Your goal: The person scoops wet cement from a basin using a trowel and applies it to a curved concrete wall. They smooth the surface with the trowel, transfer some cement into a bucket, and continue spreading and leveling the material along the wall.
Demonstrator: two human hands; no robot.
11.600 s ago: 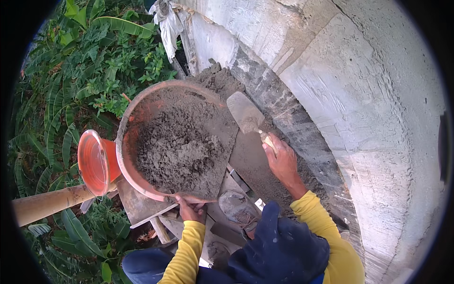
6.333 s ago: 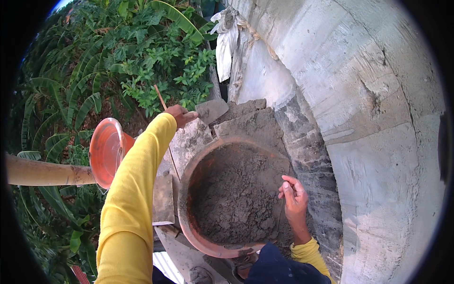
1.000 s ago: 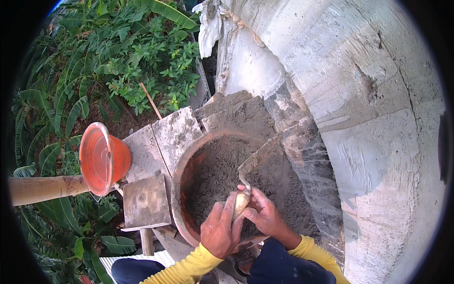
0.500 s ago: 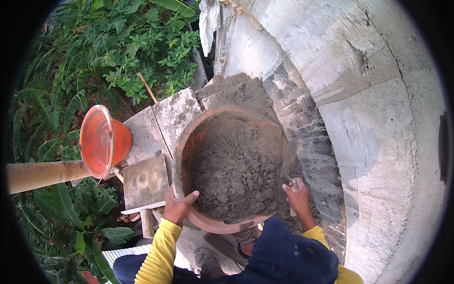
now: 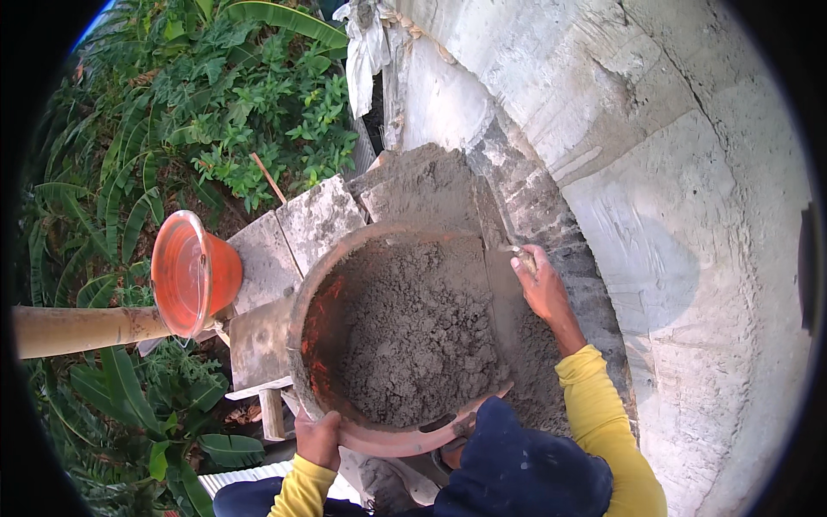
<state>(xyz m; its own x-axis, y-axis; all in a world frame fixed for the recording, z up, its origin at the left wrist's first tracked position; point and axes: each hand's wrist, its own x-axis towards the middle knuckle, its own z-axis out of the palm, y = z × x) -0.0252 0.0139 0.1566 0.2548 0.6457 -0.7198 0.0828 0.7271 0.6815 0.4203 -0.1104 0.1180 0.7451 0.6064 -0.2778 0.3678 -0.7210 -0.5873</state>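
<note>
A round orange tub [image 5: 296, 345], its rim crusted with grey, stands in front of me, tilted toward its left side. Crumbly grey mortar [image 5: 422, 332] fills much of it. My left hand [image 5: 319, 439] is closed on the tub's near left rim. Beyond the tub's right edge, my right hand [image 5: 541, 289] grips the handle of a trowel [image 5: 491, 214]. The mortar-smeared blade points away from me, beside a heap of mortar [image 5: 422, 185] on the far side of the tub.
An orange bucket [image 5: 226, 274] stands at the left, near a bamboo pole [image 5: 86, 332]. Mortar-stained boards [image 5: 320, 215] lie beneath the tub. A curved concrete wall [image 5: 637, 164] bounds the right side. Dense green plants [image 5: 112, 172] grow below at the left.
My right hand has moved the trowel away from me, up along the tub's right side. My left hand has come nearer with the rim, and the tub is tilted more to the left.
</note>
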